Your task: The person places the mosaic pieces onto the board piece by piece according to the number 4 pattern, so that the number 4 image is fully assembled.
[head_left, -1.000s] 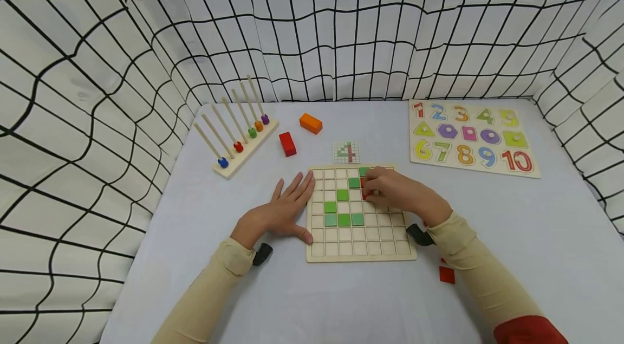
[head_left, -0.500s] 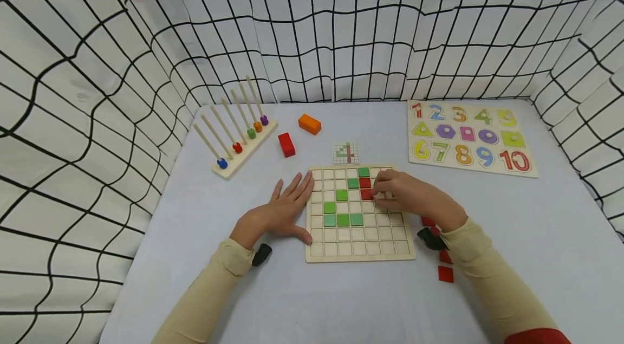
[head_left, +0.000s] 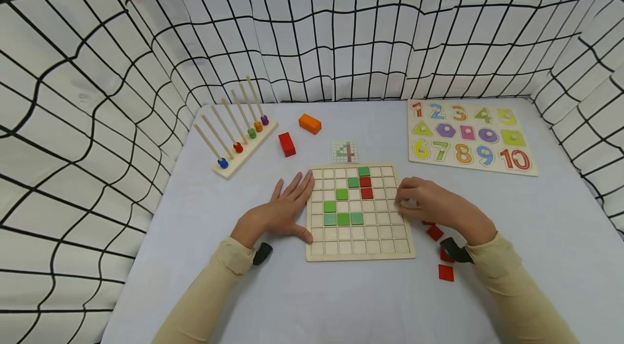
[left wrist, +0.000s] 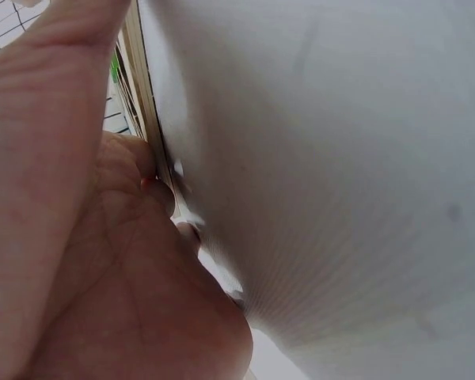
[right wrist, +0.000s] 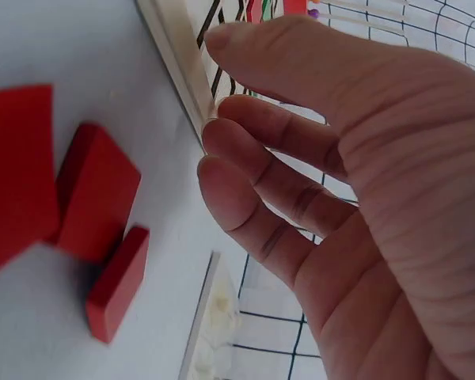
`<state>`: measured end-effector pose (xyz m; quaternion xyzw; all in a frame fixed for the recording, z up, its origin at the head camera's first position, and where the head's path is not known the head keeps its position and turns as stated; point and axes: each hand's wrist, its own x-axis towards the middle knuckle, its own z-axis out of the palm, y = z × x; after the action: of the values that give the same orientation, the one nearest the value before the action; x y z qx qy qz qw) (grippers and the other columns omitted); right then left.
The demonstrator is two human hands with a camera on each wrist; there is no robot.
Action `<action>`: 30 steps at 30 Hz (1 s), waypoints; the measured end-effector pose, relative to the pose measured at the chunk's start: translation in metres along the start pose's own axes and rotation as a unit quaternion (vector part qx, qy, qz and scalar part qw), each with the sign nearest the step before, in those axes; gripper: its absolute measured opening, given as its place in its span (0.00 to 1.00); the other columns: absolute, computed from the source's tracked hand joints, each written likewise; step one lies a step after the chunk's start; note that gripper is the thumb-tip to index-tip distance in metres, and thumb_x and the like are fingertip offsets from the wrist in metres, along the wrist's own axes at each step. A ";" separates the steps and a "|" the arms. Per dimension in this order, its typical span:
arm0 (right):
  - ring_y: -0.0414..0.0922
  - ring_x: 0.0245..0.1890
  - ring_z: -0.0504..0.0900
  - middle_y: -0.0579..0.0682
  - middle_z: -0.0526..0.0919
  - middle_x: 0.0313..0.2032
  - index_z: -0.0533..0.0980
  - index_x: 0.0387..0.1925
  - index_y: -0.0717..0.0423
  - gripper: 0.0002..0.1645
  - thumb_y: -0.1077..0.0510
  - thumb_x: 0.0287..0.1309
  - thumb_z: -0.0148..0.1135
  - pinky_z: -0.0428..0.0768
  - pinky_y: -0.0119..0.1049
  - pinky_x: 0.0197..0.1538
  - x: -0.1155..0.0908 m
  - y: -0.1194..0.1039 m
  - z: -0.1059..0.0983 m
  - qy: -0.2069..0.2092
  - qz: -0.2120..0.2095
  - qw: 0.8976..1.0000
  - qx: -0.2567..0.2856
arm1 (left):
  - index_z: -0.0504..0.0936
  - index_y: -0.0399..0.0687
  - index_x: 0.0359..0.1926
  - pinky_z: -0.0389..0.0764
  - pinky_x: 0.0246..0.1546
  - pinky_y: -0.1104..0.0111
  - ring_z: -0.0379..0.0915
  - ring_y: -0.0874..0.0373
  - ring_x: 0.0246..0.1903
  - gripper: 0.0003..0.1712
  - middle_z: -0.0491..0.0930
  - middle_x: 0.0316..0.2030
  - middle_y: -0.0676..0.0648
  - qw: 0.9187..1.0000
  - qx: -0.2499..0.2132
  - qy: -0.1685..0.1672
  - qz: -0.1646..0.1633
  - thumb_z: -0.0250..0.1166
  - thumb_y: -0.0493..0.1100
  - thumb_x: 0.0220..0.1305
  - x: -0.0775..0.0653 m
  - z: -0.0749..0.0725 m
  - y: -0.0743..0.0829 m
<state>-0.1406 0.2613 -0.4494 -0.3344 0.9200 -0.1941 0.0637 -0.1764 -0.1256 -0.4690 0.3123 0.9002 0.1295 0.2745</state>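
Note:
A wooden grid board (head_left: 361, 248) lies on the table in the head view. Several green tiles (head_left: 343, 219) fill some squares in a stepped line and a row, and two red tiles (head_left: 366, 193) sit in one column. My left hand (head_left: 278, 216) is spread flat beside the board, fingertips and thumb touching its left edge. At the right edge is my right hand (head_left: 436, 204), its fingers loosely bent; the right wrist view shows nothing between thumb and fingers (right wrist: 257, 134). Loose red tiles (head_left: 446, 272) lie below that hand, partly hidden by the wrist.
A small card (head_left: 345, 152) with a green and red 4 pattern lies behind the board. Further back are a red block (head_left: 287, 144), an orange block (head_left: 310, 123) and a peg stand (head_left: 248, 149) with beads. A number puzzle (head_left: 470, 138) occupies the back right. Netting surrounds the table.
My right hand has moved off the two red tiles to the board's right edge, uncovering them and more loose tiles. The left hand stays in place.

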 end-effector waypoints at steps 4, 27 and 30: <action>0.43 0.43 0.81 0.48 0.85 0.44 0.89 0.40 0.51 0.07 0.61 0.60 0.79 0.90 0.38 0.46 -0.014 0.001 -0.004 -0.008 0.025 1.000 0.005 | 0.30 0.43 0.87 0.22 0.82 0.36 0.13 0.43 0.87 0.82 0.21 0.87 0.45 1.000 0.001 -0.003 -0.003 0.79 0.70 0.55 0.001 0.001 -0.001; 0.39 0.42 0.77 0.42 0.80 0.40 0.87 0.38 0.47 0.13 0.67 0.55 0.78 0.87 0.30 0.41 -0.042 0.008 -0.009 -0.026 0.061 0.998 0.011 | 0.31 0.42 0.87 0.25 0.82 0.34 0.16 0.41 0.87 0.82 0.23 0.87 0.43 1.000 0.006 0.003 -0.001 0.78 0.70 0.55 0.000 -0.002 0.001; 0.40 0.42 0.77 0.43 0.80 0.41 0.86 0.39 0.48 0.14 0.67 0.55 0.77 0.87 0.32 0.42 -0.039 0.007 -0.009 -0.011 0.053 0.998 0.008 | 0.30 0.42 0.87 0.25 0.82 0.34 0.16 0.41 0.87 0.82 0.22 0.87 0.43 1.000 0.006 0.003 -0.001 0.78 0.70 0.55 0.000 -0.001 0.001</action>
<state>-0.1170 0.2941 -0.4440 -0.2869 0.9340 -0.1944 0.0872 -0.1767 -0.1250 -0.4677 0.3131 0.9019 0.1244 0.2703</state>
